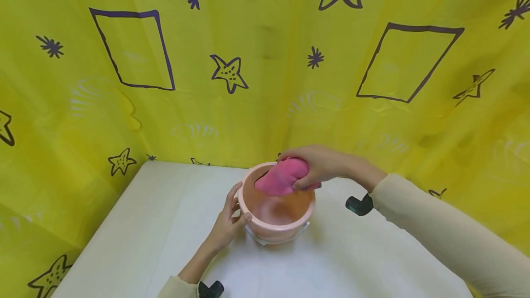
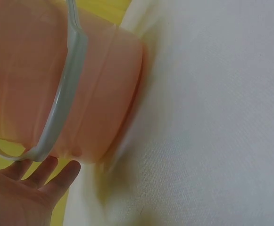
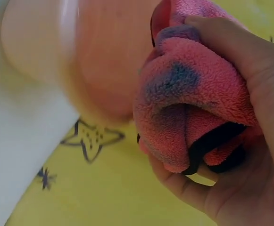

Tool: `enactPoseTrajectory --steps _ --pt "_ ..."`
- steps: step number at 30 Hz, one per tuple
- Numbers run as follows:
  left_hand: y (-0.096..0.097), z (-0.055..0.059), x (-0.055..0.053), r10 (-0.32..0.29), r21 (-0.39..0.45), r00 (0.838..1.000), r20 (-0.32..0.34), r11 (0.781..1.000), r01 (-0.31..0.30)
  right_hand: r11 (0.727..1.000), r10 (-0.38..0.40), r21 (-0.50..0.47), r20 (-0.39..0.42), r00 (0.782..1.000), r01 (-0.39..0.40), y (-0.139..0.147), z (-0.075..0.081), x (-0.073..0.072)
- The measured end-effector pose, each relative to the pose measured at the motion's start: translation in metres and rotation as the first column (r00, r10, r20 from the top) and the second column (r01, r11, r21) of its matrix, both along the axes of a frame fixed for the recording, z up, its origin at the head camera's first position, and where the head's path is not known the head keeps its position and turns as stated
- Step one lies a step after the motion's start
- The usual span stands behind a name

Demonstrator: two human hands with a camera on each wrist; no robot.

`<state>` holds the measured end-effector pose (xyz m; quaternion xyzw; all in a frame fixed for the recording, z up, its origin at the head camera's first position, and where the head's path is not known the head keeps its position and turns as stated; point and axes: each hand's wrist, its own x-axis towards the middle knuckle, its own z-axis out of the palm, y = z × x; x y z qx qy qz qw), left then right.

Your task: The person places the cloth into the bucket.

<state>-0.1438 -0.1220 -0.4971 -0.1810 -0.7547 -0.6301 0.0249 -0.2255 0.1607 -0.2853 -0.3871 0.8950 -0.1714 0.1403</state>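
Note:
A pale pink plastic bucket with a white handle stands upright on the white table. My left hand grips the bucket's left side, thumb at the rim; the left wrist view shows its fingers against the outer wall. Bunched up in my right hand is a fluffy pink cloth, held over the bucket's opening near its far right rim. Close up in the right wrist view, the cloth shows dark bluish stains and black edging. The bucket's bottom inside looks blurred.
The white table surface spreads around the bucket. A yellow curtain printed with dark stars and frames hangs behind and along the sides of the table. A dark device sits at my right wrist, another at the left.

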Motion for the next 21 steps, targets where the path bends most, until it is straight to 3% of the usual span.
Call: enactPoseTrajectory --steps 7,12,16,21 --pt "-0.001 0.001 0.001 0.001 -0.007 1.0 0.006 1.0 -0.001 0.992 0.085 0.085 0.136 0.987 -0.097 -0.042 -0.025 -0.01" --pt "0.001 0.001 0.0 -0.004 -0.004 1.0 0.018 1.0 0.004 0.989 0.065 0.109 0.271 0.96 -0.097 -0.058 -0.043 -0.013" --pt "0.002 0.001 0.0 -0.01 -0.013 1.0 0.025 1.0 0.01 0.99 0.036 0.119 0.304 0.952 -0.075 -0.061 -0.051 -0.013" --pt "0.0 0.001 0.0 0.003 -0.016 1.0 0.012 1.0 -0.003 0.989 0.054 0.118 0.279 0.959 -0.09 -0.061 -0.053 -0.016"
